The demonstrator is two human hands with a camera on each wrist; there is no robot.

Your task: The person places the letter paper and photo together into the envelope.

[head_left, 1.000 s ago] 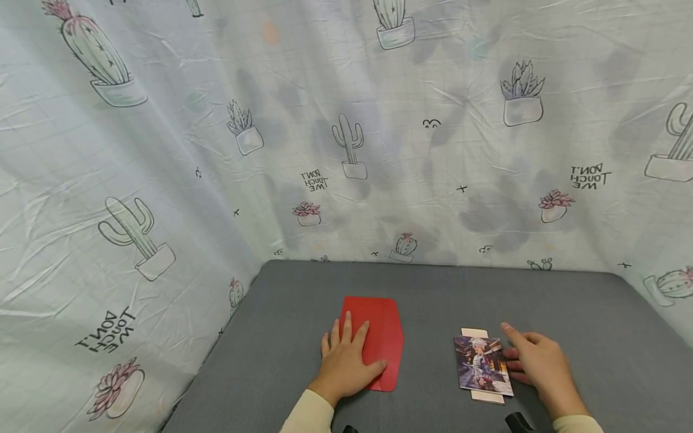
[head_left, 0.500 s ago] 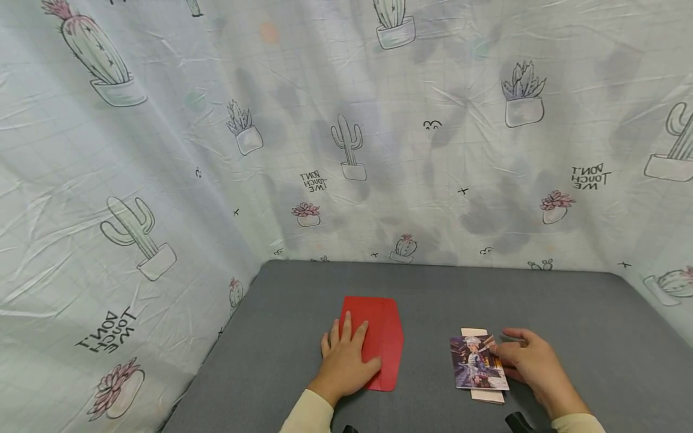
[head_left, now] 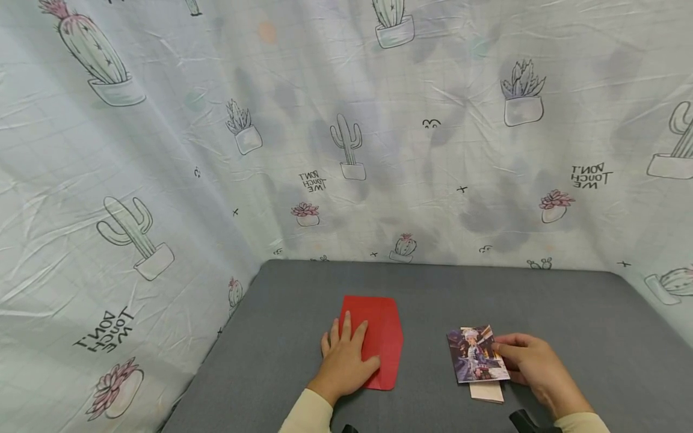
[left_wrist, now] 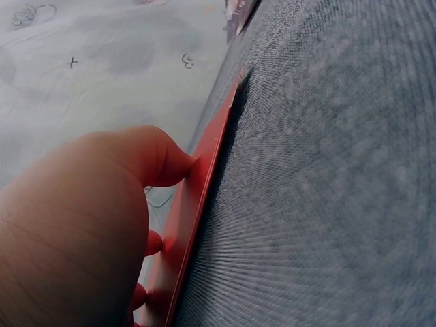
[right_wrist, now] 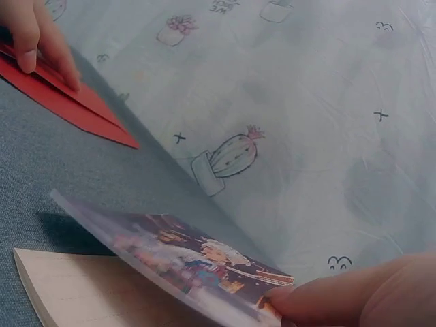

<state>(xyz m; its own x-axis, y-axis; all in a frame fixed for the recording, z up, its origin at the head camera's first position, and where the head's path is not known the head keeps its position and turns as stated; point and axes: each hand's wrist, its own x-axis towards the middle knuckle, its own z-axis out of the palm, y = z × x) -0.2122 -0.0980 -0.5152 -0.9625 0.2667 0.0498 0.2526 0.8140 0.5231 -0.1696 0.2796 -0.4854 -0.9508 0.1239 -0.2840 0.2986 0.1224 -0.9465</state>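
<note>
Card (head_left: 477,358): partly over the pale pad (head_left: 486,393), its right edge pinched in your right hand (head_left: 533,370), thumb on its face. Only the right wrist view shows the card tilted above the pad, and faint lines on the pad. Your left hand (head_left: 345,364) rests on the envelope (head_left: 384,337), fingers spread. Gray table (head_left: 433,294) beneath.
</note>
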